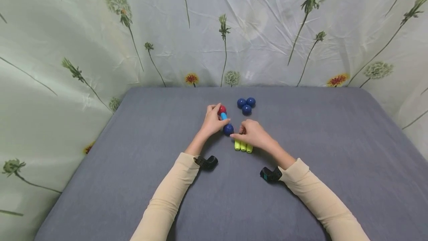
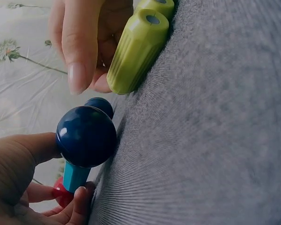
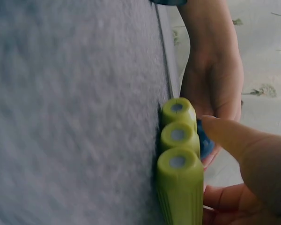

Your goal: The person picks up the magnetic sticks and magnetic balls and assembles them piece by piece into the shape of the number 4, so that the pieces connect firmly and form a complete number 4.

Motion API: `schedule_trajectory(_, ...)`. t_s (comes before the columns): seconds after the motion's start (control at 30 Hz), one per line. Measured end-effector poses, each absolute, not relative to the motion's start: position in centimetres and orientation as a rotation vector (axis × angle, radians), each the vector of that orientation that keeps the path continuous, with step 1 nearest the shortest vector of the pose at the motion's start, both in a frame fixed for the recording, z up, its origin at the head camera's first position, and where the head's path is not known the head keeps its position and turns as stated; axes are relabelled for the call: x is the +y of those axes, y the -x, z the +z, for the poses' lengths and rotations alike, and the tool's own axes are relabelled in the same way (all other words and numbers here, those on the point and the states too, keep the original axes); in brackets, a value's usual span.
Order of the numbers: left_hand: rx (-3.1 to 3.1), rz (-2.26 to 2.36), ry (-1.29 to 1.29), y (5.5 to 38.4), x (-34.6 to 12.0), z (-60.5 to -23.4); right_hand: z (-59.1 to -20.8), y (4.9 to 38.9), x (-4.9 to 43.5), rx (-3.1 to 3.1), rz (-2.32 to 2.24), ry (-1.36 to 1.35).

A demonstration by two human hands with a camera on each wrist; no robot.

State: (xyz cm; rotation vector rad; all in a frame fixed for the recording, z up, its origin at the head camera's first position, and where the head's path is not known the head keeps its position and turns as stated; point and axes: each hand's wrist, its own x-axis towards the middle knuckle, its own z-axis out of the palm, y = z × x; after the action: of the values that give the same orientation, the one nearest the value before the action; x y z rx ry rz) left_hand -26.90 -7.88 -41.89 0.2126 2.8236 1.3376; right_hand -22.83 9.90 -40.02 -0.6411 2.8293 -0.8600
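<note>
My left hand [image 1: 212,121] grips a joined piece: a red ball [image 1: 222,109], a light blue rod [image 1: 224,116] and a dark blue ball [image 1: 228,129] in a line. In the left wrist view the thumb presses the dark blue ball's side while the fingers reach round to the red end. Three yellow-green ribbed rods [image 1: 243,146] lie side by side on the table, grey holes in their near ends. Close over their far ends is my right hand [image 1: 253,134], fingers loosely curled. Its thumb points toward the dark blue ball, apart from the fingers.
Three dark blue balls [image 1: 246,109] sit in a cluster farther back on the grey cloth-covered table [image 1: 133,140]. Behind them the table's back edge meets a flowered curtain [image 1: 187,47]. Black wrist cameras [image 1: 208,163] are strapped at both sleeves.
</note>
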Motion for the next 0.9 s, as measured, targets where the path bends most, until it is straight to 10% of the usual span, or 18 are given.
schedule_trajectory(0.9,2.795,1.370,-0.200,27.1,-7.9,-42.2,-40.1,19.7,11.4,2.793,-0.849,0.561)
